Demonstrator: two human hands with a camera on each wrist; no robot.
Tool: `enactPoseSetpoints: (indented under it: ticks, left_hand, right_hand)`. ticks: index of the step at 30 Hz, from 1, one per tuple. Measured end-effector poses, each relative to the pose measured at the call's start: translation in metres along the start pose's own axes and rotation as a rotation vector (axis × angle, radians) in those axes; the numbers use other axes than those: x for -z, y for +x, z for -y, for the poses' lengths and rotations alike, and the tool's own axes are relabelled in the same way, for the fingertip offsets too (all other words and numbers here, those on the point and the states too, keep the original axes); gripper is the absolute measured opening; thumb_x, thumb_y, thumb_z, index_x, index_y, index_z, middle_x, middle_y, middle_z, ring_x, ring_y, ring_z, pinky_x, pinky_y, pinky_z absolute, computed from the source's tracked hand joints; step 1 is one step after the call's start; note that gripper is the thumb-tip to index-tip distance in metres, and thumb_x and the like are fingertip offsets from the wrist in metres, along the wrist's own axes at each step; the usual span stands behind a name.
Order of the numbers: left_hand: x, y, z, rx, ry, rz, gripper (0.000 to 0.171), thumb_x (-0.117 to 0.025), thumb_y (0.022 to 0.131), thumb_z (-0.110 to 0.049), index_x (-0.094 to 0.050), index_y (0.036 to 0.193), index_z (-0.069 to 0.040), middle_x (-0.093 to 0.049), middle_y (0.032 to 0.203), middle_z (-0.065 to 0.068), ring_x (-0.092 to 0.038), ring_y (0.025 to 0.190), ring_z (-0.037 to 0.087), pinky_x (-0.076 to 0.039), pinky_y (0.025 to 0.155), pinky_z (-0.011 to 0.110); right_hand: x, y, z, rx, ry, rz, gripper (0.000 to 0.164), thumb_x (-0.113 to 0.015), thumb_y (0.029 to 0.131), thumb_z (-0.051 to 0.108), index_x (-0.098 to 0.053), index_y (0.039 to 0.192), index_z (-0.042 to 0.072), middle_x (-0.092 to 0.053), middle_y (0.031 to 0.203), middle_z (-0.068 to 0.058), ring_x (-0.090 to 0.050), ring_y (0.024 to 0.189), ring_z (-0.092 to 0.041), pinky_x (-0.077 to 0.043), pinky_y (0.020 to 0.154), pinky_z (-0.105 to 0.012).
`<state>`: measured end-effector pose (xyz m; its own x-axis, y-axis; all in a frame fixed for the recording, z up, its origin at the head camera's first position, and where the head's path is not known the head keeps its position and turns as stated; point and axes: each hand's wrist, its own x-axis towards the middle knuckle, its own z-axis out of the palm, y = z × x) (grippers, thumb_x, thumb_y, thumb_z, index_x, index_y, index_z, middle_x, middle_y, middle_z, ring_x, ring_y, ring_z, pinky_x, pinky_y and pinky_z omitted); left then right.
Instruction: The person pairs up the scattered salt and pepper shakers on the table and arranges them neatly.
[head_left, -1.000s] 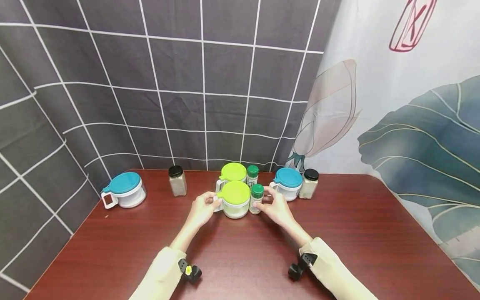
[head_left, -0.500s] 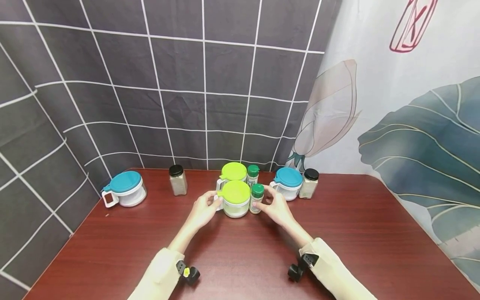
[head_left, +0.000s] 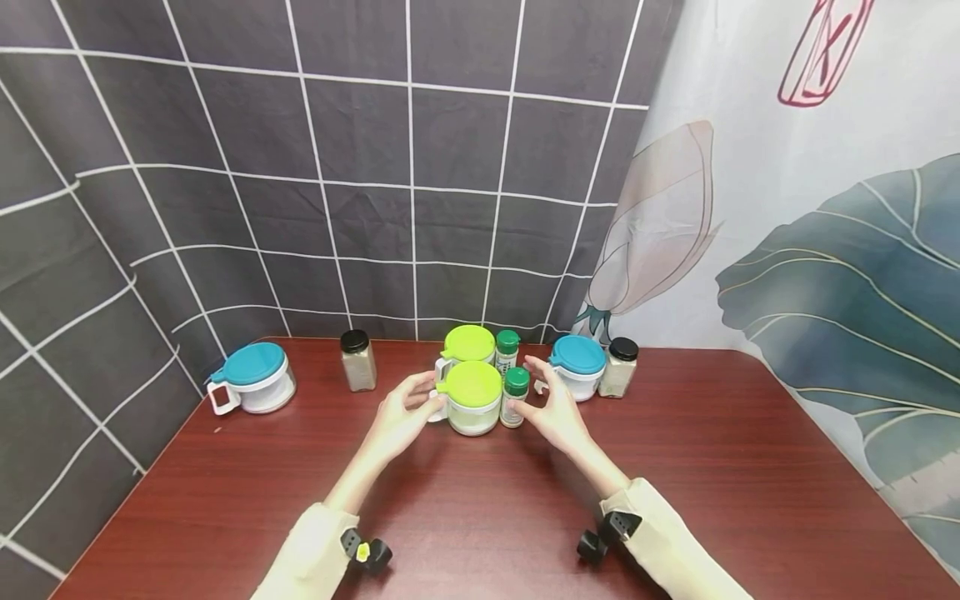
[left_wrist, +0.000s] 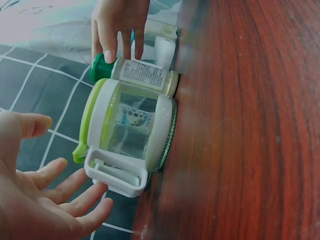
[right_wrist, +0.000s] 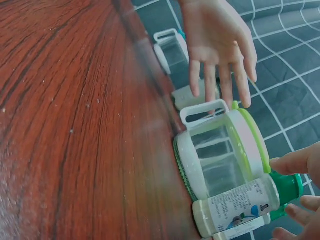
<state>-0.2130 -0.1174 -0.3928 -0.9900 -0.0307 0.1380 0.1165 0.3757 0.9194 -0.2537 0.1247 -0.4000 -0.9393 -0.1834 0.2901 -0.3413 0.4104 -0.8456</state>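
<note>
A clear seasoning pot point(head_left: 471, 396) with a lime green lid stands at the front of a small group. My left hand point(head_left: 400, 417) is beside its white handle point(left_wrist: 120, 172), fingers spread and nothing held. On the pot's right side stands a green-capped shaker bottle point(head_left: 513, 400), also seen in the right wrist view as a labelled bottle point(right_wrist: 240, 207). My right hand point(head_left: 558, 415) is around this bottle with thumb and fingers parted; whether the thumb touches it I cannot tell. Behind them are a second lime-lidded pot point(head_left: 468, 342) and a second green-capped shaker point(head_left: 507, 350).
To the right stand a blue-lidded pot point(head_left: 577, 367) and a black-capped jar point(head_left: 618, 368). Leftward are another black-capped jar point(head_left: 358, 362) and a blue-lidded pot point(head_left: 255, 379). A dark tiled-pattern cloth point(head_left: 360, 208) hangs behind the reddish wooden table point(head_left: 480, 508).
My left fingers have come off the pot's handle and the hand has drawn slightly left. The right fingers have lifted and spread away from the shaker. The pot and shaker stay in place.
</note>
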Motion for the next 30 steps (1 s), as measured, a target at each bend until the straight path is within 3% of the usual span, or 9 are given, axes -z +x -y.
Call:
enactPoseSetpoints:
  ticks: [6, 16, 21, 26, 30]
  left_hand:
    - [0.005, -0.002, -0.004, -0.034, -0.033, -0.009, 0.044, -0.064, 0.091, -0.014, -0.054, 0.132, -0.003, -0.059, 0.13, 0.021, -0.058, 0.119, 0.04, -0.048, 0.096, 0.049]
    - [0.012, -0.007, -0.009, -0.018, -0.086, -0.056, 0.048, -0.064, 0.089, -0.011, -0.051, 0.135, -0.005, -0.057, 0.133, 0.022, -0.057, 0.119, 0.041, -0.048, 0.096, 0.049]
    - [0.017, -0.008, -0.01, -0.021, -0.087, -0.066, 0.047, -0.064, 0.09, -0.011, -0.051, 0.135, -0.004, -0.057, 0.133, 0.022, -0.059, 0.117, 0.039, -0.049, 0.096, 0.047]
    - [0.025, -0.007, -0.012, -0.011, -0.111, -0.083, 0.047, -0.063, 0.091, -0.01, -0.05, 0.136, -0.004, -0.055, 0.135, 0.022, -0.058, 0.119, 0.038, -0.049, 0.096, 0.046]
    - [0.03, -0.007, -0.014, 0.007, -0.119, -0.088, 0.047, -0.062, 0.091, -0.01, -0.049, 0.136, -0.005, -0.055, 0.136, 0.021, -0.058, 0.12, 0.036, -0.048, 0.098, 0.046]
  right_hand:
    - [0.002, -0.003, 0.007, 0.028, -0.026, -0.022, 0.067, -0.075, 0.078, 0.007, -0.045, 0.138, 0.004, -0.052, 0.139, -0.018, -0.046, 0.13, -0.033, -0.036, 0.106, -0.053]
    - [-0.001, -0.005, 0.017, 0.149, -0.048, -0.058, 0.067, -0.074, 0.077, 0.001, -0.047, 0.137, 0.003, -0.053, 0.137, -0.018, -0.045, 0.129, -0.034, -0.034, 0.107, -0.054]
    - [-0.005, -0.007, 0.022, 0.193, -0.061, -0.098, 0.065, -0.074, 0.076, 0.001, -0.048, 0.136, 0.003, -0.054, 0.135, -0.017, -0.046, 0.124, -0.037, -0.041, 0.098, -0.055]
    - [-0.009, -0.008, 0.029, 0.206, -0.08, -0.118, 0.065, -0.075, 0.076, 0.001, -0.05, 0.136, 0.006, -0.056, 0.132, -0.013, -0.047, 0.114, -0.035, -0.046, 0.081, -0.044]
    - [-0.012, -0.006, 0.035, 0.232, -0.079, -0.121, 0.066, -0.075, 0.075, -0.001, -0.049, 0.136, 0.006, -0.055, 0.133, -0.014, -0.046, 0.116, -0.034, -0.044, 0.087, -0.044]
